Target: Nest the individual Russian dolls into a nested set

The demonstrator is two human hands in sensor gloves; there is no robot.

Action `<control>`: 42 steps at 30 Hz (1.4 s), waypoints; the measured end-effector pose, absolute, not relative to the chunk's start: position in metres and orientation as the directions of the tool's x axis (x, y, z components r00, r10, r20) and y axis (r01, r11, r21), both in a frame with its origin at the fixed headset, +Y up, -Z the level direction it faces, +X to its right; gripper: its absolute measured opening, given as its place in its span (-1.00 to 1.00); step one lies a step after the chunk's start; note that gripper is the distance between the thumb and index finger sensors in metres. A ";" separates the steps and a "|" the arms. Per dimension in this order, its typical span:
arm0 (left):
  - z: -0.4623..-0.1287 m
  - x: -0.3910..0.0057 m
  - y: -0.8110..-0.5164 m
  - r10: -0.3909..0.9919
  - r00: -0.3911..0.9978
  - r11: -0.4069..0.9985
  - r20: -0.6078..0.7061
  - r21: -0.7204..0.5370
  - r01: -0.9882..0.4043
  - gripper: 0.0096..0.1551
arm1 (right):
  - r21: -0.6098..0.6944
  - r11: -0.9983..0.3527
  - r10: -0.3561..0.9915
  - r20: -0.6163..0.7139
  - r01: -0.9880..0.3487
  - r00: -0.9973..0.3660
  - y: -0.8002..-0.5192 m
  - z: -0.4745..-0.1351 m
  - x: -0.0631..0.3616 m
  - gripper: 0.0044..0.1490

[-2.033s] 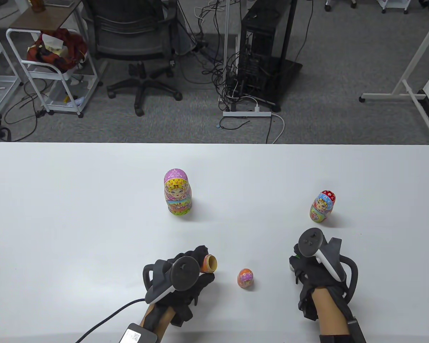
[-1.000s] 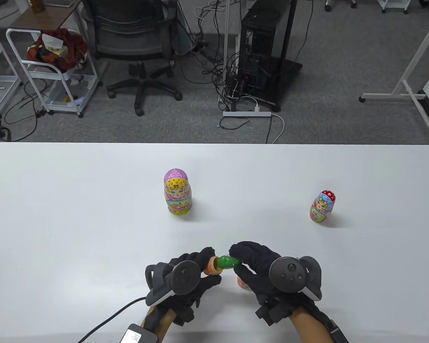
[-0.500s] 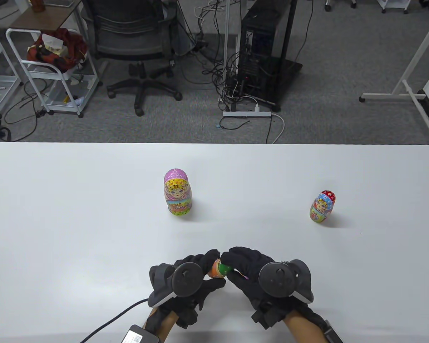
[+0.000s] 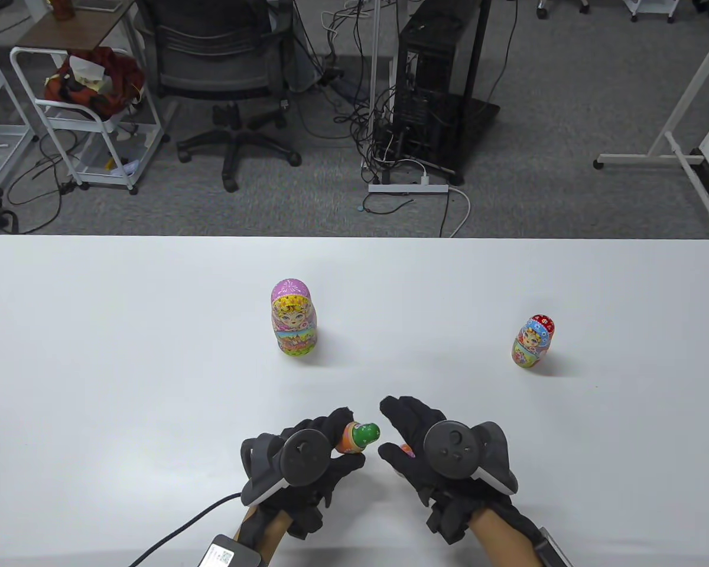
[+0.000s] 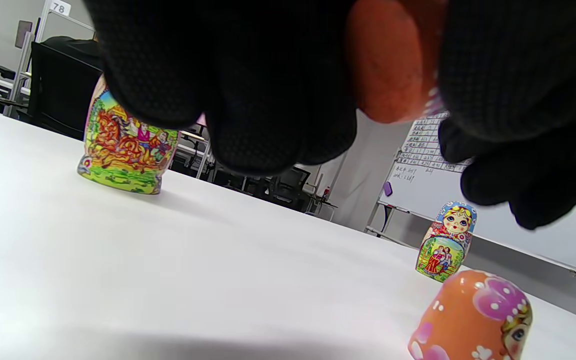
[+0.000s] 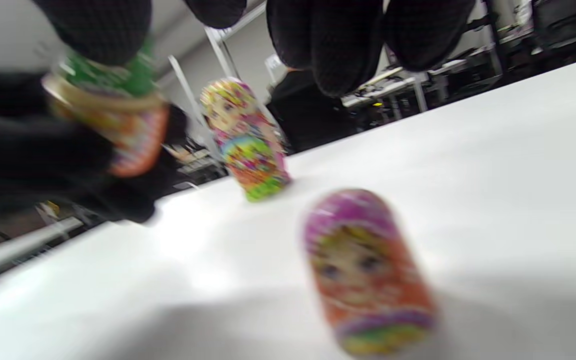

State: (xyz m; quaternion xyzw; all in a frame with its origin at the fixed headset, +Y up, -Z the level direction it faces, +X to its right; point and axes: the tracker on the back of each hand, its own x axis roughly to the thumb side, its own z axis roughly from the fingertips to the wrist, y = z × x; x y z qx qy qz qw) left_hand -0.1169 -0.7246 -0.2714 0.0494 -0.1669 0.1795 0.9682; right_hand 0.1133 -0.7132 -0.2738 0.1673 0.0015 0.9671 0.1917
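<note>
My left hand (image 4: 338, 440) grips the orange bottom half (image 4: 347, 442) of a small doll, held just above the table. A tiny green doll (image 4: 367, 434) sits in that half and sticks out toward the right. In the left wrist view the orange half (image 5: 393, 65) shows between my fingers. My right hand (image 4: 390, 430) is open and empty, just right of the green doll and not touching it. The orange top half (image 4: 406, 451) lies under my right hand, mostly hidden there; it shows in the left wrist view (image 5: 473, 317) and the right wrist view (image 6: 368, 272).
A large pink-headed doll (image 4: 293, 319) stands whole at the table's middle. A mid-size red-and-blue doll (image 4: 533, 341) stands whole at the right. The white table (image 4: 124, 384) ends at a far edge; beyond it are chairs and cables.
My right hand came in from the right with the green doll and pushed it into the orange bottom half in my left hand. It has now let go and drawn back a little.
</note>
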 end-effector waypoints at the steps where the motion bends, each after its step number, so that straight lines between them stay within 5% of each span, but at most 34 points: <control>1: -0.272 -0.117 -0.725 0.331 0.880 0.931 0.340 0.037 -0.364 -0.04 | 0.083 -0.938 0.346 0.307 -0.337 -0.887 -0.716 -0.275 0.113 -0.12; 5: -0.272 -0.117 -0.725 0.329 0.883 0.932 0.336 0.036 -0.361 -0.04 | 0.246 -0.956 0.223 0.268 -0.157 -0.937 -0.733 -0.280 0.112 -0.16; 13: -0.272 -0.117 -0.725 0.316 0.887 0.937 0.336 0.034 -0.347 -0.04 | 0.387 -0.920 0.169 0.251 -0.062 -0.953 -0.755 -0.284 0.107 -0.27; 24: -0.272 -0.117 -0.725 0.312 0.888 0.939 0.339 0.033 -0.342 -0.04 | 0.280 -0.960 0.108 0.275 -0.028 -0.955 -0.749 -0.283 0.105 -0.28; 35: -0.274 -0.119 -0.725 0.277 0.919 0.953 0.281 0.043 -0.300 -0.04 | 0.033 -0.844 0.523 0.269 -0.535 -0.809 -0.702 -0.278 0.130 -0.27; 42: -0.272 -0.114 -0.725 0.266 0.912 0.957 0.314 0.029 -0.289 -0.04 | 0.065 -0.748 0.640 0.337 -0.660 -0.691 -0.699 -0.273 0.124 -0.22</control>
